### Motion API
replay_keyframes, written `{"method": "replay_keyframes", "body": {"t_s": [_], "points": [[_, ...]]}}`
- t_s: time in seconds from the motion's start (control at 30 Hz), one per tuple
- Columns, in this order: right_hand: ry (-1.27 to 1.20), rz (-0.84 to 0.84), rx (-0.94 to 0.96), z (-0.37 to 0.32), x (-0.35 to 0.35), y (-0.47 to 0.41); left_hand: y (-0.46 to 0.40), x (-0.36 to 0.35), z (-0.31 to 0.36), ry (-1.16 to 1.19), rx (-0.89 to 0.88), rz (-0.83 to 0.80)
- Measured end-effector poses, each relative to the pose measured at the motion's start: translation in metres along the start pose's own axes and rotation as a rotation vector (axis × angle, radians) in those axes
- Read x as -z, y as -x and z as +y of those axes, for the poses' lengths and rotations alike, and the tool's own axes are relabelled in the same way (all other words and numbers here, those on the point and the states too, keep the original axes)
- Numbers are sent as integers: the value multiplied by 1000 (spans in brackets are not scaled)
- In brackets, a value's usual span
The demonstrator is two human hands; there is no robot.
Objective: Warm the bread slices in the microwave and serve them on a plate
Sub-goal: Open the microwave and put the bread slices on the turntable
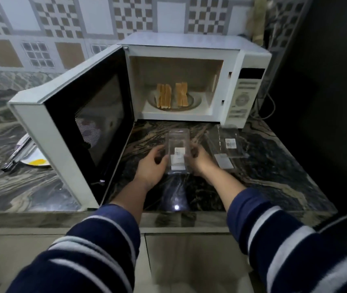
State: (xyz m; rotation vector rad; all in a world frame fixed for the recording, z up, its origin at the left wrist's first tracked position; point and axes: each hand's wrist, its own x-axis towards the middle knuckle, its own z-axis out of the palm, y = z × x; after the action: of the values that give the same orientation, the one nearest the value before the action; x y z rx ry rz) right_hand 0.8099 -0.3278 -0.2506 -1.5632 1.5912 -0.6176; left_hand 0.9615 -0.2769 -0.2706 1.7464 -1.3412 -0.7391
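**Bread slices in the microwave, door not yet closed**

Bread slices [172, 95], toasted-brown at the crust and standing on edge in two small groups, are on the round glass turntable [196, 102] inside the white microwave oven [189, 81]. Its black-windowed door [88, 123] is swung wide open to the left. So the loading looks done, or, if the warming is already finished, the slices are only waiting to come out; I cannot tell which from this view.

Both hands are busy with a clear rectangular plastic container [178, 152], which seems empty and stands on the dark marbled stone bench [274, 176] in front of the oven. The left hand [151, 166] grips its left side with curled fingers, and the right hand [199, 160] holds its right side. A second clear plastic piece [227, 144], maybe the lid, lies flat just beside it on the right.

What is left, in my judgement: to close the door and run the oven if this is not done, then to move the slices on a plate. A white plate with a yellow mark [34, 159] lies on the bench behind the open door, with metal tongs [17, 154] across it.

Each plastic piece carries a small white sticker with a barcode, but the print is too small to read. The buttons on the oven control panel [245, 96] are also not readable.
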Motion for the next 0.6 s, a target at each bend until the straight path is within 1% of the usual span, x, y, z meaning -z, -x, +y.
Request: {"method": "replay_keyframes", "body": {"t_s": [0.13,0.23,0.4,0.6], "points": [[-94,112,-60,18,-16,2,5,-4,-3,130,72,-43],[-215,156,-93,24,-23,0,6,-7,0,204,121,-82],[-297,125,-135,16,-19,7,3,-12,-2,289,196,-113],[-384,78,-169,14,-13,12,2,-16,0,293,198,-49]]}}
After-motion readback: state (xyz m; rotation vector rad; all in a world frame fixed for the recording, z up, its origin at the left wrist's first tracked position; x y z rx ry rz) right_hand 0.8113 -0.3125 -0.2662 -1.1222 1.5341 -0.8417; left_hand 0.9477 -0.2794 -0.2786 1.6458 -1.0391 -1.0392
